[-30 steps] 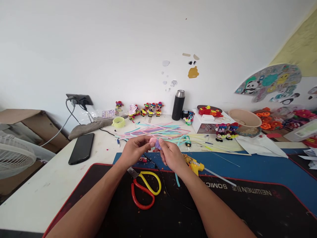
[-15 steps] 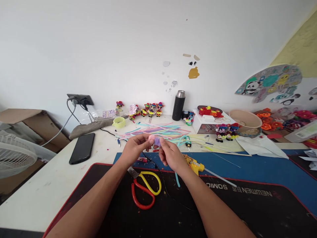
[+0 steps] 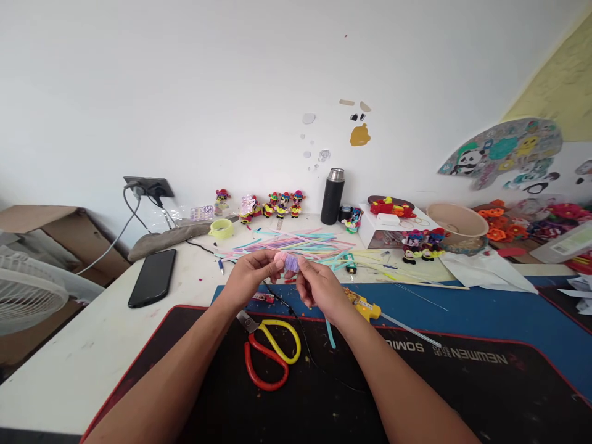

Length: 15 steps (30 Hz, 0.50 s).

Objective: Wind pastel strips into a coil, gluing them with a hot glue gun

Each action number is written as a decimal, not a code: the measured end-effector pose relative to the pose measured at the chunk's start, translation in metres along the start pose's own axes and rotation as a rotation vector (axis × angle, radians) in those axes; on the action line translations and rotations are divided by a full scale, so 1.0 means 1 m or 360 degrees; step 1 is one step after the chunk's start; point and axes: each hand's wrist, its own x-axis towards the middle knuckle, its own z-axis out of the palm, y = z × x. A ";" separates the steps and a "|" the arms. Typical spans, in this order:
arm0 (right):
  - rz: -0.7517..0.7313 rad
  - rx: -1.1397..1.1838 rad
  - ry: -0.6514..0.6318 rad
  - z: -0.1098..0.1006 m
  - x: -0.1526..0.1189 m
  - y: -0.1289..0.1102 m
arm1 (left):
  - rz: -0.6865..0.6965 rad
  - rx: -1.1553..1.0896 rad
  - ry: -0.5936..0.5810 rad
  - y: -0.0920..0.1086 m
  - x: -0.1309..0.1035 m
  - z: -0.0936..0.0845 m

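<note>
Between my two hands is a small fuzzy pink and purple piece (image 3: 291,263), which looks like coiled pipe cleaner. My left hand (image 3: 253,274) pinches its pink end with thumb and fingers. On the purple end, my right hand (image 3: 319,285) has its thumb and fingertips closed. Below my hands lie scissors (image 3: 272,354) with one red and one yellow handle. A light blue pipe cleaner (image 3: 330,334) lies under my right wrist. Just behind the hands spreads a pile of pastel pipe cleaners (image 3: 300,242).
A yellow glue gun (image 3: 365,306) lies right of my right hand, on the blue mat (image 3: 416,308). Farther back stand a black thermos (image 3: 332,197), a white box (image 3: 374,231) and several small fuzzy figures (image 3: 283,205). At left are a phone (image 3: 152,279) and a fan (image 3: 32,293).
The piece has been turned slightly between my fingers, so more of its ribbed purple side shows. Both hands keep hold of it. The whole view has shifted a little.
</note>
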 end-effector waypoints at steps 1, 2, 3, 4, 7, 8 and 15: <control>0.0010 0.0019 -0.0004 0.000 0.000 0.000 | 0.0002 0.0003 -0.0005 0.000 0.000 0.000; 0.0022 0.0037 -0.0008 0.000 0.000 0.000 | 0.0003 0.0009 -0.0011 0.000 0.000 0.000; 0.0034 0.0054 -0.0009 0.000 0.000 -0.001 | 0.0004 0.0014 -0.0015 0.001 0.000 0.000; 0.0046 0.0072 -0.0009 0.001 0.000 -0.001 | 0.0004 0.0019 -0.0016 0.001 -0.001 0.000; 0.0069 0.0123 -0.0006 0.002 0.001 0.000 | 0.0004 0.0024 0.0006 0.003 -0.001 0.001; 0.0071 0.0133 -0.0006 0.002 0.001 0.000 | 0.0003 0.0024 0.0018 0.003 -0.001 0.002; 0.0062 0.0156 0.0015 0.004 -0.002 -0.005 | 0.0015 0.0016 0.0094 0.004 0.000 0.002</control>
